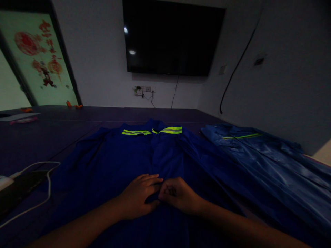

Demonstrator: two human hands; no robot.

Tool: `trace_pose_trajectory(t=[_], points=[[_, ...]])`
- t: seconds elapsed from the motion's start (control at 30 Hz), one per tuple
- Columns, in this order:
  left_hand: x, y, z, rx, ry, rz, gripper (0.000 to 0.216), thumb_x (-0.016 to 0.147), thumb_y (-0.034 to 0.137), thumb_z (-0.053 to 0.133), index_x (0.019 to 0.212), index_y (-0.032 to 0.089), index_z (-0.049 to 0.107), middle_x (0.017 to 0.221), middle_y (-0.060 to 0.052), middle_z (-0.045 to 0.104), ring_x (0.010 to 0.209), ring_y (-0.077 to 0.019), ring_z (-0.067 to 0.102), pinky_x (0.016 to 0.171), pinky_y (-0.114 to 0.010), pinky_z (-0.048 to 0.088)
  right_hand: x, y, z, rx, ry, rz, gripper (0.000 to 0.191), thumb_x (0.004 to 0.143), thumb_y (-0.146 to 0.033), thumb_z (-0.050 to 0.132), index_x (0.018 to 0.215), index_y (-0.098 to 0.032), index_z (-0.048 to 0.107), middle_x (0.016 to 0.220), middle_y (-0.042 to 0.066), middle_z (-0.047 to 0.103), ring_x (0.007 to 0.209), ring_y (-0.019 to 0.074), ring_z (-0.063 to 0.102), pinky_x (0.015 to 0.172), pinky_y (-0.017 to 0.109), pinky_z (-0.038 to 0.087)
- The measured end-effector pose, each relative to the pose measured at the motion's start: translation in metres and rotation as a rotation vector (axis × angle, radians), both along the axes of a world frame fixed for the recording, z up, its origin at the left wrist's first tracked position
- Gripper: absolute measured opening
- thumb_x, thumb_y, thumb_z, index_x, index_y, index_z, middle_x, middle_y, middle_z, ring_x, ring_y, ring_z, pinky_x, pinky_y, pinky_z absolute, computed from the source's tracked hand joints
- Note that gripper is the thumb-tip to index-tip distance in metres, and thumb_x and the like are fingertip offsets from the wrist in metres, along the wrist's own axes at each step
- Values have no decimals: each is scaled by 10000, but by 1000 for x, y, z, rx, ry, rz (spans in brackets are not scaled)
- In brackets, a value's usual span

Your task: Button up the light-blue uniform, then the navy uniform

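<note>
A dark blue work jacket [126, 155] with yellow-green reflective strips across its chest lies spread out, collar away from me. Flat on its front, beside the middle opening, rests my left hand [143, 194], fingers stretched out. My right hand [179, 196] is closed with fingers curled and pinched at the front placket, its fingertips close to those of my left hand. The edge of the jacket front appears to be in that pinch, though the dim light hides exactly what the fingers grip.
A second, lighter blue jacket [248, 151] lies at the right. White cable [49, 182] loops over a dark item at the left. A pink-rimmed object [23, 120] and small orange things [78, 106] sit further back. On the wall hangs a television [173, 38].
</note>
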State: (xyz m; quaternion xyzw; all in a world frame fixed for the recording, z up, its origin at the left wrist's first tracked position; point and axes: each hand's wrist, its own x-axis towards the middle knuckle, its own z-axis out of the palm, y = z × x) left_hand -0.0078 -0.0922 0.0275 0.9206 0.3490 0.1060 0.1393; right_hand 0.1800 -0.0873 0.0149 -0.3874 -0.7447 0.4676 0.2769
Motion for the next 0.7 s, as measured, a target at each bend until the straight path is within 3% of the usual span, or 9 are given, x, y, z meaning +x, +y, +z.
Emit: trace_pose_trajectory(t=[0.23,0.7], points=[[2,-3,-1,-24,0,26,451,726,266,544,1175,270,501,1343,-26,416,1266,-242,317,1043,-437,254,2,3,-1,-42,50,23,253,680,-366,641,650,-120,588,516,-32,503,453,57,411,435,180,289],[1,-3,0,74,34,-28,412,771,265,503,1183,257,485,1315,-41,449,1259,-232,333,1012,-416,314,1,4,-3,-85,60,7,302,652,-418,664,634,-126,590,498,-38,486,446,51,390,418,176,262]])
